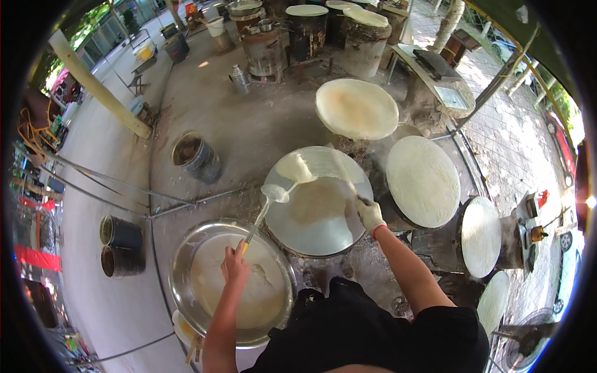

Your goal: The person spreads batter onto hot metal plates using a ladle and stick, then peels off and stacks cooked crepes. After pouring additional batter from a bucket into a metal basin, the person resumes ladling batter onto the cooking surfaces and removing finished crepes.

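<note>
My bare left hand (pixel 234 264) is closed round the yellow handle of a metal ladle (pixel 275 193). The ladle's bowl hangs over the left rim of a round griddle (pixel 305 233). From it, pale batter (pixel 295 166) runs onto the far left of the hot surface, where it makes a white patch. My right hand (pixel 371 213), in a whitish work glove, grips a slim-handled spreader (pixel 346 174). This tool reaches over the griddle's far right part; its pale end blurs into the surface. Below my left hand stands a wide steel basin (pixel 178 261) of creamy batter.
To the right, round griddles bear pale sheets, among them a large one (pixel 423 180) and a smaller one (pixel 481 236). Another pan (pixel 356 109) stands beyond mine. Dark buckets (pixel 196 156) and metal rails (pixel 180 210) lie left. Drum stoves (pixel 264 53) line the back.
</note>
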`<action>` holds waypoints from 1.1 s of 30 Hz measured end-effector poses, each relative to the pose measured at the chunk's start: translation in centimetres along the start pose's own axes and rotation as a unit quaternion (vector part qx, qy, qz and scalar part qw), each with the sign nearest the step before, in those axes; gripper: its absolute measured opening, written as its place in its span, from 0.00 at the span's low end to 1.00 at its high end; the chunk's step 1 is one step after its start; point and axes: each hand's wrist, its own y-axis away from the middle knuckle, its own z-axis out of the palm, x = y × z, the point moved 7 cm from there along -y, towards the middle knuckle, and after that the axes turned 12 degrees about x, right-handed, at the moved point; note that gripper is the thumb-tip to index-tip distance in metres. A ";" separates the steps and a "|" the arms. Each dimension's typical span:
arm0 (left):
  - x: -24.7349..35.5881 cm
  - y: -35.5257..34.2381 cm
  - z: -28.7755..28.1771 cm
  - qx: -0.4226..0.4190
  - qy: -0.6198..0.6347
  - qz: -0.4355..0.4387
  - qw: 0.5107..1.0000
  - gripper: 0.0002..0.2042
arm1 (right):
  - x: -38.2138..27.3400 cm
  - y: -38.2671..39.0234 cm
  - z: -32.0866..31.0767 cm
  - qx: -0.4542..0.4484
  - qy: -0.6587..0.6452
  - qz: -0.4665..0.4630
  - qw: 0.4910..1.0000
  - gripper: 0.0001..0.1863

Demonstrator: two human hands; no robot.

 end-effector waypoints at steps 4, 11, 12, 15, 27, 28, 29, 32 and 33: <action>1.4 2.0 0.0 0.093 0.122 -0.016 0.988 0.30 | -3.7 3.5 6.1 -0.115 0.095 -0.025 0.989 0.13; 5.5 4.7 -1.5 0.059 0.549 -0.288 0.782 0.18 | -4.5 -2.3 1.2 -0.083 0.099 -0.060 0.990 0.12; 6.5 4.5 -1.3 0.055 0.599 -0.307 0.738 0.16 | -3.6 -3.6 3.1 -0.127 0.169 -0.090 0.973 0.13; 7.8 6.2 -1.8 0.089 0.632 -0.389 0.664 0.13 | -4.5 0.8 5.5 -0.291 0.190 0.021 0.937 0.14; 6.5 17.4 -3.6 0.225 0.607 -0.497 0.578 0.13 | -5.1 -0.4 3.4 -0.402 0.312 0.049 0.860 0.13; 6.2 18.7 -3.8 0.242 0.607 -0.492 0.576 0.14 | -3.9 0.4 2.1 -0.443 0.258 0.096 0.853 0.13; 6.3 19.3 -3.9 0.248 0.605 -0.494 0.573 0.14 | -4.1 -0.3 1.3 -0.448 0.261 0.096 0.849 0.13; 6.8 20.7 -4.1 0.253 0.581 -0.502 0.589 0.15 | -5.6 -2.6 1.3 -0.336 0.468 0.046 0.816 0.13; 6.9 21.1 -3.9 0.256 0.585 -0.504 0.581 0.15 | -6.0 -4.2 2.3 -0.336 0.469 0.048 0.815 0.13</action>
